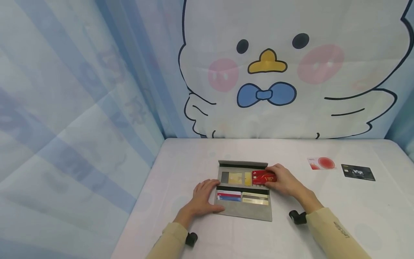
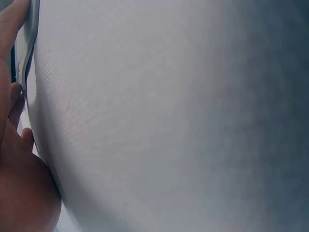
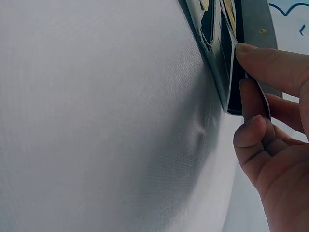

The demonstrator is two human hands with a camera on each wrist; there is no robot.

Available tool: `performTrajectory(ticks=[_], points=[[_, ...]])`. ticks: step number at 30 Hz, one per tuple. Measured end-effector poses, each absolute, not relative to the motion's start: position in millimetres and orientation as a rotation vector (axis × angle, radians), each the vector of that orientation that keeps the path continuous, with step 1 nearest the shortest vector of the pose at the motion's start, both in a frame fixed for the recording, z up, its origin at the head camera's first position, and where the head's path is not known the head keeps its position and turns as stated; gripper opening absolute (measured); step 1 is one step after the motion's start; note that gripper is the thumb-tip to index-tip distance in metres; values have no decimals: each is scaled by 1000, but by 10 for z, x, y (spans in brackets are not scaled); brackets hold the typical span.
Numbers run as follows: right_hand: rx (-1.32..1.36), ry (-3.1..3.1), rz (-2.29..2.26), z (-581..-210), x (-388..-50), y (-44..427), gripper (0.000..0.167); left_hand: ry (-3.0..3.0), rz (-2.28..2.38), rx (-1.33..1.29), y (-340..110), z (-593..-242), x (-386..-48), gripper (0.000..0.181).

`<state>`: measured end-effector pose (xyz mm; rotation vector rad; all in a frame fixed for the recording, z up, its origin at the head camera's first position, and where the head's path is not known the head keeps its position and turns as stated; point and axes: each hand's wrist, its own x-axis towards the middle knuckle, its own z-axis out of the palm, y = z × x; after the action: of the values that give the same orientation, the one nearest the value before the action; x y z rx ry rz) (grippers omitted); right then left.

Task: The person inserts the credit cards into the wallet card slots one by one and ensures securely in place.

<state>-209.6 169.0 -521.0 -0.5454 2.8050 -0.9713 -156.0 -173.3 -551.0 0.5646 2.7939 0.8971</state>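
Observation:
A grey wallet (image 1: 239, 210) lies unfolded on the table, with cards in its slots. The lower half holds a red, white and blue card (image 1: 229, 196) beside a gold striped card (image 1: 255, 198). In the upper half sits a yellow card (image 1: 235, 178). My right hand (image 1: 284, 181) pinches a red VIP card (image 1: 260, 177) at the upper right slots. In the right wrist view the thumb and fingers hold that card edge-on by the wallet's side. My left hand (image 1: 203, 198) rests at the wallet's left edge, fingers relaxed, thumb on the lower corner.
To the right on the white table (image 1: 323, 201) lie a red and white card (image 1: 321, 163) and a black VIP card (image 1: 358, 172). Behind the table hangs a curtain (image 1: 268, 118) with a cartoon bird; another blue-striped curtain (image 1: 81, 144) is at left.

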Motion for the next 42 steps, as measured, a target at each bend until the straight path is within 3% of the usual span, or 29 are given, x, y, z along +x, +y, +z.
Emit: performTrajectory(ticks=[42], points=[[-622,2703,-1010,-5225,-2144,1759,57,2796,889,561,-1733,-5509,-1564,87]])
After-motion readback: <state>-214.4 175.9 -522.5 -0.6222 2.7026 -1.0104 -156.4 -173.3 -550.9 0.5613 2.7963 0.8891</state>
